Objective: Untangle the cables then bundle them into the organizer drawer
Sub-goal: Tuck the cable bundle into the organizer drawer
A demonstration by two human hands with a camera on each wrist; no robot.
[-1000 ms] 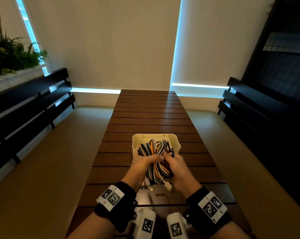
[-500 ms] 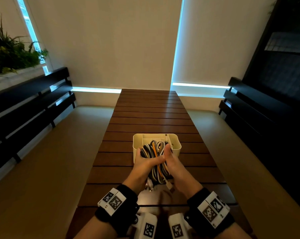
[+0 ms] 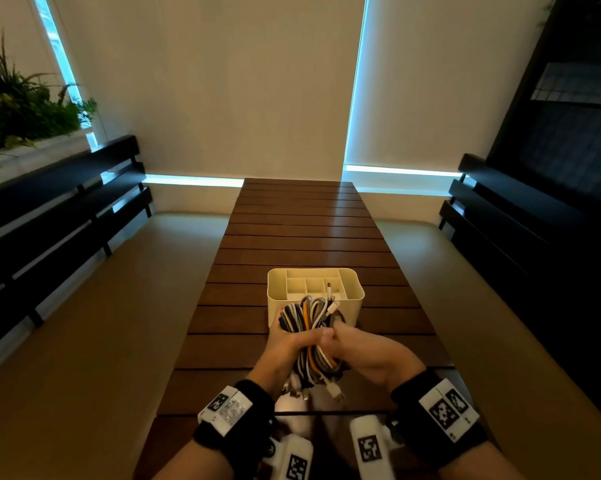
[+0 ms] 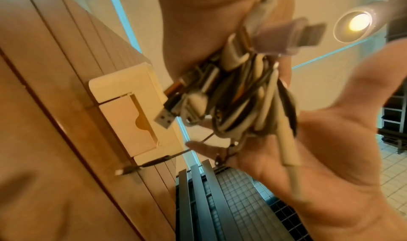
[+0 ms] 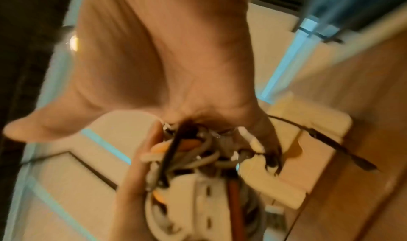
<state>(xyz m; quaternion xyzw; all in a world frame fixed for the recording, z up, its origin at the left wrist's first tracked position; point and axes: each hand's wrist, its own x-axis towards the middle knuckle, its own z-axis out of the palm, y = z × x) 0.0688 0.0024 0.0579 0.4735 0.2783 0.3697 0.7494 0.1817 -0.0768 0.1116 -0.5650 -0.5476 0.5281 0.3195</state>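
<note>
A bundle of cables [image 3: 308,318] in grey, white, black and orange is held upright just in front of the cream organizer [image 3: 352,296]. My left hand [image 3: 287,344] grips its left side, thumb across the front. My right hand [image 3: 363,344] grips its right side, and the two thumbs meet in the middle. Several plug ends hang below the hands. In the left wrist view the cable bundle [image 4: 242,96] lies against my palm, with the organizer's shut drawer front [image 4: 127,122] behind. The right wrist view is blurred and shows my fingers dug into the cable bundle [image 5: 198,154].
The organizer stands on a long slatted wooden table [image 3: 302,230]. One plug end stands in a small top compartment [image 3: 328,289]. A thin black cable end [image 4: 141,165] dangles down to the table. Dark benches flank the table on both sides, and a plant [image 3: 18,109] sits at the far left.
Half a second ago my right fingers lay straight along the bundle; now they curl round it again. The bundle stays in front of the organizer.
</note>
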